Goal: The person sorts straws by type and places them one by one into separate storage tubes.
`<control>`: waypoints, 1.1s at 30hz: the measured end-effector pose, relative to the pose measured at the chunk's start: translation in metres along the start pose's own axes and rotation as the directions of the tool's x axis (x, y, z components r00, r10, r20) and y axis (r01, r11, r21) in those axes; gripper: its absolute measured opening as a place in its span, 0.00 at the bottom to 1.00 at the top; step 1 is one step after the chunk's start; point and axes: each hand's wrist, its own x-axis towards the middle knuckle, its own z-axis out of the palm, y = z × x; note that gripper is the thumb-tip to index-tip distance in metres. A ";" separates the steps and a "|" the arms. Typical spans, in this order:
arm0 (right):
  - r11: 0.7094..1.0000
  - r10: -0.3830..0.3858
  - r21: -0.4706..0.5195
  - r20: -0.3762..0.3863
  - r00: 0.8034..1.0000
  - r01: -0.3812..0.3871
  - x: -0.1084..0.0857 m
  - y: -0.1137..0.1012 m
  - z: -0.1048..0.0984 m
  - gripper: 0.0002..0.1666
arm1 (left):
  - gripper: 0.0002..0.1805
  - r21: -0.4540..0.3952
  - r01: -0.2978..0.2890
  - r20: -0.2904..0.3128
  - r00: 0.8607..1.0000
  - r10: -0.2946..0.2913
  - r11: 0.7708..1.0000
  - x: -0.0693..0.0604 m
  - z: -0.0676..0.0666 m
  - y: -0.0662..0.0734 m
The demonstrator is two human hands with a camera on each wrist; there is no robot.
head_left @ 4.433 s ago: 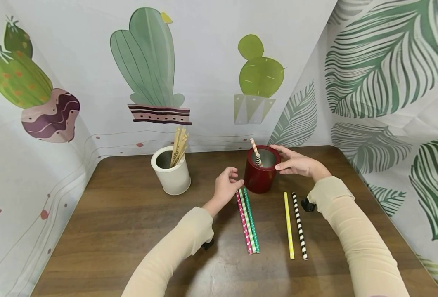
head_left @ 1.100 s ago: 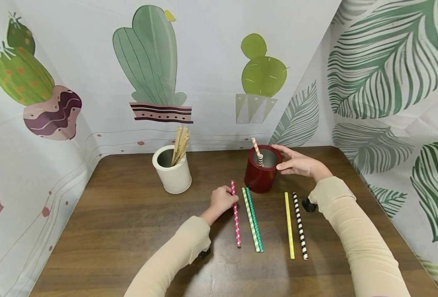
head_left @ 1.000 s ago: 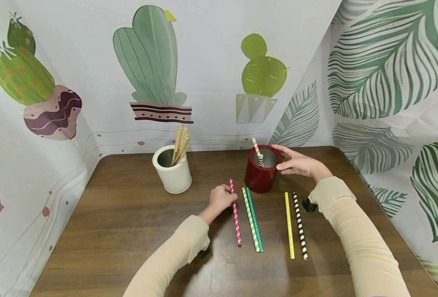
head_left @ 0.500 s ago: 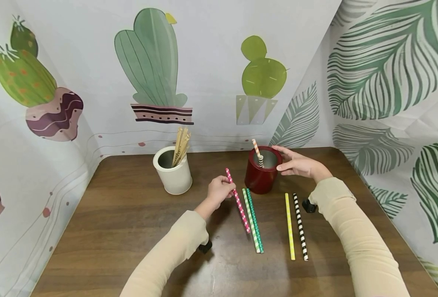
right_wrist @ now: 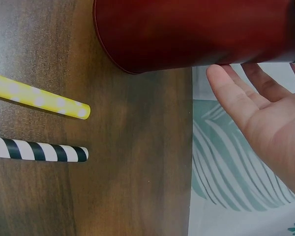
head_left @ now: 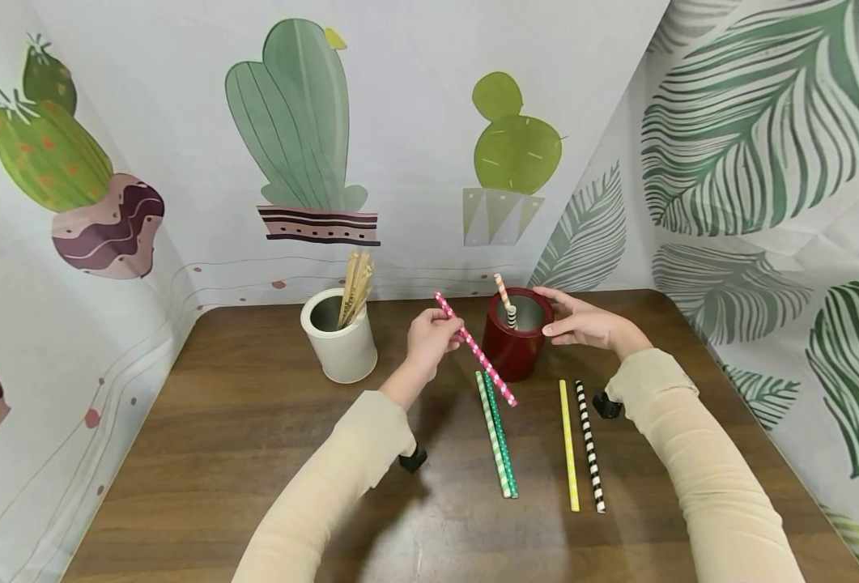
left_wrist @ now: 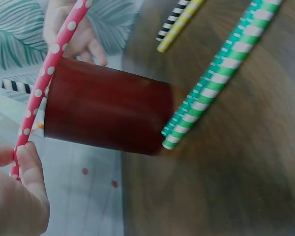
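My left hand (head_left: 431, 336) pinches a pink straw with white dots (head_left: 476, 348) between thumb and fingers near its upper end. The straw slants in the air in front of a dark red canister (head_left: 511, 352), its lower end toward the right. In the left wrist view, the pink straw (left_wrist: 49, 73) crosses past the canister's open end. My right hand (head_left: 585, 324) rests on the canister's right side, its fingers fairly straight against the wall (right_wrist: 201, 34). An orange-striped straw (head_left: 501, 288) and a black-striped straw (head_left: 512, 317) stand inside the canister.
Below the canister lie a green-striped straw (head_left: 493, 437) and a green dotted straw (head_left: 502, 441), side by side. Further right are a yellow straw (head_left: 569, 445) and a black-and-white straw (head_left: 590, 445). A cream canister (head_left: 342, 352) at left holds several tan sticks (head_left: 355, 287).
My left hand took the pink straw from beside the green ones, lifted it off the table and carried it up toward the red canister, tilting it. My right hand has stayed at the canister.
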 end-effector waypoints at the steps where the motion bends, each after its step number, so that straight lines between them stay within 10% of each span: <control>1: 1.000 0.000 0.000 -0.001 1.000 0.000 0.000 0.000 0.000 0.49 | 0.10 -0.012 -0.013 -0.006 1.000 0.012 1.000 0.000 0.002 0.003; 18: 1.000 0.000 -0.003 -0.008 1.000 0.000 -0.001 -0.002 0.002 0.49 | 0.12 -0.053 -0.190 -0.105 0.977 0.184 0.980 0.008 0.016 0.045; 33: 1.000 0.000 0.001 -0.007 1.000 0.000 0.000 -0.001 0.001 0.49 | 0.12 -0.016 -0.260 -0.215 0.944 0.251 0.965 0.017 0.017 0.046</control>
